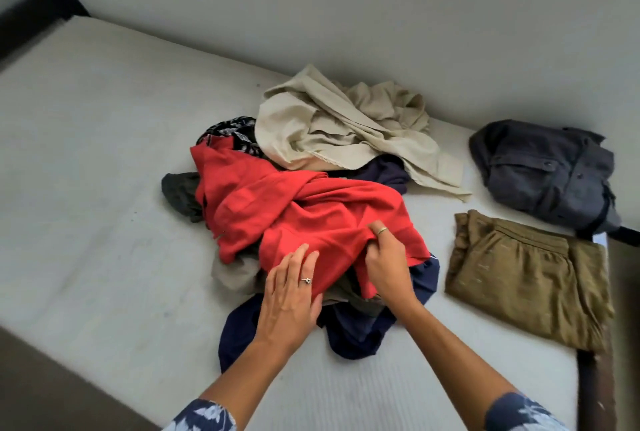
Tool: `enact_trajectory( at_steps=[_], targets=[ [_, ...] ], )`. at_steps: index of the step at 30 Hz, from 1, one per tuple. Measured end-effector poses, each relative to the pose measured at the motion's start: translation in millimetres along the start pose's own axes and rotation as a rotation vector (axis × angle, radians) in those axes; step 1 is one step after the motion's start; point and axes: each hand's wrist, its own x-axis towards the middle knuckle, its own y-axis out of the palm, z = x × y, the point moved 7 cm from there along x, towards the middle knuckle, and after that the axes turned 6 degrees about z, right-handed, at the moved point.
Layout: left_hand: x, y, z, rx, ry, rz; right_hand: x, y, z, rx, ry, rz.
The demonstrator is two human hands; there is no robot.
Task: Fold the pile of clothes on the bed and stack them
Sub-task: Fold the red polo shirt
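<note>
Pinching the red garment near its hem with your right hand makes sense, since that's the piece lying on top of the pile and the edge is the easiest thing to get hold of. Thumb and fingers are closed on a fold of the red cloth, with the rest of it spreading away from that hand, up and to its left. Your left hand is just beside the right one, fingers spread and lying flat on the same red fabric, gripping nothing. I'd guess it's there to hold the heap down so only the red piece comes away.

Under both hands there's a navy piece poking out toward you, and some olive-grey cloth between it and the red, though I can't really tell where one garment ends there. Beyond your hands, on the far side of the pile, sits a crumpled beige garment, with a patterned black piece peeking out next to it.

Off to the right of your right hand, well clear of the pile, are the olive-brown folded garment and a dark grey shirt beyond it, lying side by side on the bed rather than stacked. So you're early on, with most of the heap left.
</note>
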Motion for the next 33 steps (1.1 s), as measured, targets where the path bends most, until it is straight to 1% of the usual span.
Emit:
enact_trajectory(
  at_steps=[1,3,6,8,10,13,17,19,21,22,25,28,31,33],
  targets=[
    [-1.5,-6.9,0.2,-0.017,-0.018,0.005,0.8,-6.6,13.3,0.106,0.038,-0.017],
    [-2.2,-24.7,-1.6,-0.077,-0.055,0.000,2.8,-21.1,51.5,0.194,0.009,-0.025],
    [3.0,-60.0,-9.9,-0.202,-0.133,-0.029,2.5,-34.6,119.8,0.219,-0.093,0.035],
    [6.0,-96.1,-15.8,-0.342,-0.241,-0.083,-1.1,-48.7,171.6,0.224,-0.166,0.042],
    [11.6,-128.1,-26.1,-0.494,-0.317,-0.086,-0.9,-66.2,225.3,0.182,-0.257,0.036],
    [12.8,-182.5,-44.4,-0.672,-0.286,-0.168,-8.4,-109.1,303.5,0.097,-0.396,0.000],
    [7.0,-231.0,-46.6,-0.905,-0.236,-0.317,-23.4,-178.2,384.0,0.078,-0.491,-0.043],
    [-1.6,-245.1,-41.4,-0.938,-0.250,-0.374,-32.6,-219.8,423.1,0.096,-0.529,-0.108],
    [-7.6,-253.2,-41.3,-0.831,-0.279,-0.338,-42.6,-261.9,454.7,0.148,-0.524,-0.170],
    [-8.4,-255.9,-44.1,-0.778,-0.271,-0.291,-47.5,-278.3,467.2,0.150,-0.515,-0.194],
    [8.3,-272.4,-69.7,-0.703,-0.143,-0.141,-62.5,-321.1,501.2,0.092,-0.525,-0.232],
    [32.2,-290.2,-114.3,-0.638,0.016,0.007,-83.6,-355.9,529.9,0.058,-0.552,-0.273],
    [44.2,-303.2,-168.3,-0.611,0.130,0.112,-109.8,-389.3,558.0,0.020,-0.590,-0.330],
    [50.8,-307.0,-202.0,-0.611,0.190,0.133,-131.2,-413.3,576.4,-0.034,-0.618,-0.388]
  ],
)
